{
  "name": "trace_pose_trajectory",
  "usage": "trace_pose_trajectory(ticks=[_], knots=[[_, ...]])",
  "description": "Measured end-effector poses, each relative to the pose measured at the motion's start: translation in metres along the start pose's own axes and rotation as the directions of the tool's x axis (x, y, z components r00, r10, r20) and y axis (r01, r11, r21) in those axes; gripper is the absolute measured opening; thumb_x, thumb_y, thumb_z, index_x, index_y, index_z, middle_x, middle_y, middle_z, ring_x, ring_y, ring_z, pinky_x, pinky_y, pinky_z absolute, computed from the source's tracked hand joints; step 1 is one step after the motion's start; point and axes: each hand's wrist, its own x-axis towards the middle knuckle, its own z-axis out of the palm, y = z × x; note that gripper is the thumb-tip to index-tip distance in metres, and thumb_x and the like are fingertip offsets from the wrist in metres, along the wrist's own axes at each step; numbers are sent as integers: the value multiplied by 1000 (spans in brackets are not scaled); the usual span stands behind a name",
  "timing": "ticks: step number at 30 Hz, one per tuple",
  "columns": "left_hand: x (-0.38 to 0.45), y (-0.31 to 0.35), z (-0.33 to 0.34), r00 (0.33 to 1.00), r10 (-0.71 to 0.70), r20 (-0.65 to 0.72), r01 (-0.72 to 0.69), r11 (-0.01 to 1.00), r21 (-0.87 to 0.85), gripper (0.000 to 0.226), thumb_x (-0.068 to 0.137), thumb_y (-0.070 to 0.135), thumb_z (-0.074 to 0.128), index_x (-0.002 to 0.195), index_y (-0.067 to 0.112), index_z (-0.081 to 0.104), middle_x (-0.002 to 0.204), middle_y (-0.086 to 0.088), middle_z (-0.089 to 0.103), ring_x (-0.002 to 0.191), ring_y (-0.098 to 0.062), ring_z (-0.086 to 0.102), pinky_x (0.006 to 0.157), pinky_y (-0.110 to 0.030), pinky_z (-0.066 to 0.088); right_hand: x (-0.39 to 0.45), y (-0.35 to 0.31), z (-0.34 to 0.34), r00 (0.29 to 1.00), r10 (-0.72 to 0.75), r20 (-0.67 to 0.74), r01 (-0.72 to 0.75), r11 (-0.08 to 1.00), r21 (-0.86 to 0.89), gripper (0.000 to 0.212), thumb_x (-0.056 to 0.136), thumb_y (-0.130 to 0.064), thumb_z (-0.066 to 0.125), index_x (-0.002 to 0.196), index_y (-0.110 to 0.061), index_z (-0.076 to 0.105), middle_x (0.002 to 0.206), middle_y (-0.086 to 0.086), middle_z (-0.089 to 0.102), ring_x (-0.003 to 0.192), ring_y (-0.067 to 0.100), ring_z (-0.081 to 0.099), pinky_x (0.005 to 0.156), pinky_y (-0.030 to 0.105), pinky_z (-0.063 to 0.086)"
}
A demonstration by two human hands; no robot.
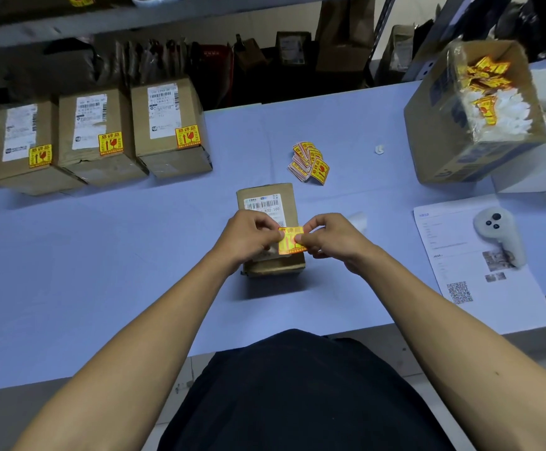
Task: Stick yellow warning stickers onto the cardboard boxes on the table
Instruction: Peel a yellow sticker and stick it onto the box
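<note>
A small cardboard box [266, 193] with a white shipping label stands in the middle of the table. Just over its near right corner is a yellow warning sticker [290, 239]. My left hand [248, 237] pinches the sticker's left edge and my right hand [333, 237] pinches its right edge. Whether the sticker touches the box top I cannot tell. A loose pile of yellow stickers [309, 161] lies on the table behind the box.
Three labelled boxes bearing yellow stickers [167, 125] stand in a row at the back left. An open carton [453, 131] with stickers and white backing scraps sits at the right. A printed sheet [466, 271] and a white controller [499, 232] lie at the near right.
</note>
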Motion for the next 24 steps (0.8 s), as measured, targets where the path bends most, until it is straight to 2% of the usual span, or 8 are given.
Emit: trace_pose_trajectory(ticks=[3, 6, 13, 17, 20, 24], knots=[[-2, -4, 2, 999, 51, -7, -50, 984, 172, 2, 80, 16, 77, 79, 16, 76, 82, -3, 73, 82, -20, 68, 72, -35, 58, -2, 8, 5, 1000, 20, -6, -20, 1000, -20, 28, 85, -19, 78, 103, -11, 58, 88, 13, 72, 69, 17, 63, 64, 29, 53], [-5, -6, 4, 995, 103, -3, -97, 949, 299, 4, 81, 19, 77, 83, 17, 76, 82, -2, 73, 77, -15, 65, 68, -28, 52, -2, 12, 7, 1000, 4, -22, -6, 997, -76, 27, 84, -18, 78, 97, -12, 56, 83, 10, 70, 68, 17, 62, 64, 31, 53], [-4, -10, 10, 988, 157, 3, -147, 919, 366, 5, 82, 22, 77, 85, 20, 74, 83, 2, 71, 80, -12, 64, 67, -27, 51, 0, 17, 9, 997, -41, -65, 25, 975, -223, 33, 82, -26, 81, 83, -18, 48, 84, 9, 71, 66, 17, 61, 69, 36, 55], [-3, -13, 12, 986, 166, -2, -151, 904, 401, 5, 82, 26, 76, 84, 23, 73, 82, 4, 71, 81, -12, 65, 69, -31, 54, 0, 19, 11, 996, -53, -73, 32, 964, -266, 34, 82, -30, 80, 79, -19, 49, 89, 11, 71, 75, 22, 65, 75, 42, 58], [-3, -16, 12, 985, 173, -5, -154, 889, 430, 4, 82, 27, 75, 81, 25, 72, 80, 6, 71, 79, -12, 65, 68, -32, 55, -1, 19, 12, 993, -79, -84, 48, 947, -317, 35, 82, -30, 80, 74, -19, 48, 89, 13, 69, 83, 29, 66, 74, 43, 57], [-3, -18, 13, 983, 185, -6, -163, 881, 444, 5, 80, 29, 74, 79, 24, 73, 74, 10, 67, 76, -11, 63, 65, -29, 52, -1, 19, 10, 993, -98, -62, 68, 926, -373, 38, 81, -28, 81, 71, -17, 46, 82, 14, 66, 74, 26, 59, 67, 40, 51]])
